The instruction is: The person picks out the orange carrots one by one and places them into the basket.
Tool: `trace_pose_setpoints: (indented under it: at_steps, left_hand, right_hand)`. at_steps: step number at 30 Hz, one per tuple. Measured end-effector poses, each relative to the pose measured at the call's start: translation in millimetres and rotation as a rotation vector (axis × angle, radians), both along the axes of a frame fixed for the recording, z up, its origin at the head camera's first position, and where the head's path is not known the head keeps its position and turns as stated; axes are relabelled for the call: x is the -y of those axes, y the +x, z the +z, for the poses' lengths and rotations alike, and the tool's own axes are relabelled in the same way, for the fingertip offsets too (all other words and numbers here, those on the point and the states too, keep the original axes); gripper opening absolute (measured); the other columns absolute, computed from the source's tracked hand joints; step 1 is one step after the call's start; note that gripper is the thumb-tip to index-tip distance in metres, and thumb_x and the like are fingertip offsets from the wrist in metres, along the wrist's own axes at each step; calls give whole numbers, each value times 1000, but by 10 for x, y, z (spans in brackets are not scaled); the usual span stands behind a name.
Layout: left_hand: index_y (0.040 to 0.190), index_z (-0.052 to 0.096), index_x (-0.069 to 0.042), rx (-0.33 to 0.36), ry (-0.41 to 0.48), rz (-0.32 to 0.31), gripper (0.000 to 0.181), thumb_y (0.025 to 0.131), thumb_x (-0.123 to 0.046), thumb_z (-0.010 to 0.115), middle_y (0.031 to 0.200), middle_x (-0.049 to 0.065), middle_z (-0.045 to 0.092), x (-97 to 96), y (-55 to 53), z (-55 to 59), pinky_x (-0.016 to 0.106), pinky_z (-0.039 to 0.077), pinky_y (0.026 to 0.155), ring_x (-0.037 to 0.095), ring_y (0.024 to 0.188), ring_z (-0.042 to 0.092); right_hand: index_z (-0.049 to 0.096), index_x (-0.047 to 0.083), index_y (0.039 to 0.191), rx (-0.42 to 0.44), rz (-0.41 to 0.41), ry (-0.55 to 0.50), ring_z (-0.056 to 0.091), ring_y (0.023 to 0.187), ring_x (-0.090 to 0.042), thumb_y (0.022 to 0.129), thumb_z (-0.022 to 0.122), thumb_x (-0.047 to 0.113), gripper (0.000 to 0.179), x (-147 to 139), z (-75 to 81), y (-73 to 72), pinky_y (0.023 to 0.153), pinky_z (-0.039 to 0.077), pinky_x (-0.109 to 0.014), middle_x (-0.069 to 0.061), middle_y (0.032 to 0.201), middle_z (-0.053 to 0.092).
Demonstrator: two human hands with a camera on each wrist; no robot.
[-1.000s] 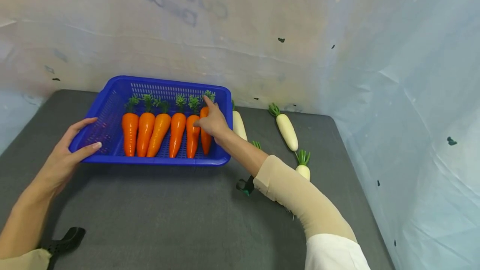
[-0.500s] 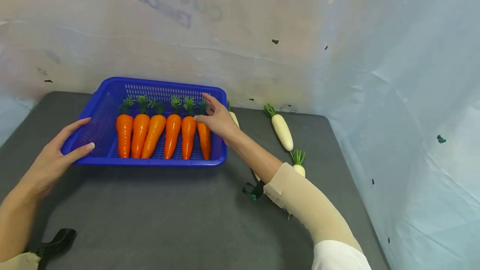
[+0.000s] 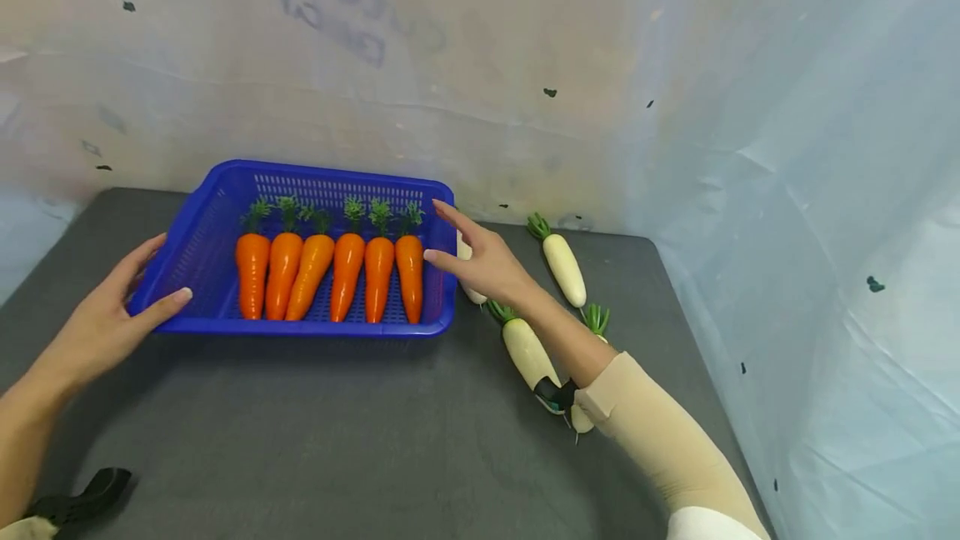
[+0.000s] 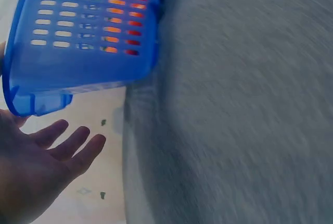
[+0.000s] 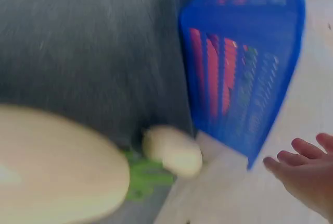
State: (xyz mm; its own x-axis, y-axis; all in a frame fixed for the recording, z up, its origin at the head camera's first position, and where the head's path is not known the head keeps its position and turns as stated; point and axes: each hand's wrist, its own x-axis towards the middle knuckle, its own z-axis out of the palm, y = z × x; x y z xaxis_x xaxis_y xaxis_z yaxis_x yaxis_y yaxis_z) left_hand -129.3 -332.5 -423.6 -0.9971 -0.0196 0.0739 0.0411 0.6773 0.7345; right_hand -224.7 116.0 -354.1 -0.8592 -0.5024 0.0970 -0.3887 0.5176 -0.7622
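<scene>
A blue basket (image 3: 337, 328) holds a row of several orange carrots (image 3: 347, 273) with green tops pointing to the far side. At its left end is my left hand (image 3: 112, 307), thumb over the rim. In the left wrist view that hand's other visible fingers (image 4: 78, 143) are spread, apart from the basket wall (image 4: 78, 67). My right hand (image 3: 487, 261) is at the right end, thumb and index finger extended by the rim. The right wrist view shows its fingers spread beside the basket (image 5: 234, 99), holding nothing.
Several white radishes with green leaves lie right of the basket, one at the back (image 3: 565, 269) and another (image 3: 527, 348) under my right forearm. A pale sheet (image 3: 487, 65) hangs behind the grey table (image 3: 337, 440), and another on the right.
My right hand has left the rightmost carrot inside the basket and moved right to the rim. My left hand's index fingertip has slid outward off the left rim. The basket looks nearly unmoved.
</scene>
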Motion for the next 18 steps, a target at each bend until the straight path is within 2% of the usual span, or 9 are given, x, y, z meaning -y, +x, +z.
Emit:
trace_pose_setpoints:
  at_steps: [3, 5, 6, 7, 8, 10, 12, 18]
  left_hand:
    - [161, 0, -18, 15, -83, -5, 84, 101, -32, 57, 152, 41, 17, 26, 14, -33, 81, 30, 84, 67, 118, 34]
    - [161, 1, -17, 4, -123, -17, 82, 101, -32, 56, 155, 39, 15, 57, 21, -29, 81, 29, 86, 69, 119, 33]
    - [161, 2, -17, -10, -141, -25, 82, 101, -32, 56, 156, 37, 13, 72, 24, -21, 80, 26, 91, 69, 123, 30]
    - [161, 3, -17, -27, -163, -34, 81, 102, -32, 56, 158, 35, 11, 86, 22, -8, 79, 23, 96, 68, 127, 27]
    - [161, 4, -16, -48, -182, -45, 80, 102, -31, 55, 160, 32, 8, 105, 21, 5, 78, 18, 101, 66, 132, 22]
    - [161, 5, -15, -86, -224, -65, 80, 101, -31, 55, 162, 28, 3, 144, -10, 41, 72, 3, 109, 58, 143, 6]
    - [160, 4, -12, -111, -273, -76, 81, 102, -33, 55, 162, 26, -2, 178, -32, 67, 66, -8, 112, 49, 147, -7]
    - [160, -1, -13, -128, -389, -74, 84, 102, -39, 53, 161, 26, -11, 293, -60, 110, 66, -13, 110, 47, 144, -19]
  right_hand:
    - [22, 37, 158, -96, -10, 104, 42, 138, -19, 97, 58, 51, 71, -217, 15, 32, 114, 31, -48, 10, 161, 27]
    - [20, 33, 159, -158, -12, 160, 35, 143, -18, 98, 55, 53, 73, -371, 19, 50, 116, 27, -49, 9, 163, 21]
    - [19, 31, 159, -181, -12, 185, 30, 146, -17, 99, 53, 53, 73, -447, 18, 65, 116, 25, -51, 9, 164, 18]
    - [19, 29, 160, -207, -13, 214, 11, 151, -16, 99, 52, 55, 74, -524, 15, 78, 118, 20, -52, 8, 164, 15]
    - [18, 29, 160, -221, -16, 238, 6, 152, -15, 99, 51, 56, 74, -597, 10, 92, 118, 18, -53, 8, 165, 12]
    - [16, 28, 160, -240, -32, 279, 1, 152, -17, 99, 48, 59, 76, -737, -4, 122, 118, 15, -55, 7, 166, 7]
    - [15, 27, 160, -256, -47, 317, -2, 152, -19, 99, 45, 60, 76, -864, -29, 140, 118, 11, -57, 5, 166, 3]
    - [11, 25, 161, -282, -107, 407, -7, 152, -27, 101, 42, 59, 76, -1203, -96, 150, 118, 2, -59, -2, 166, -1]
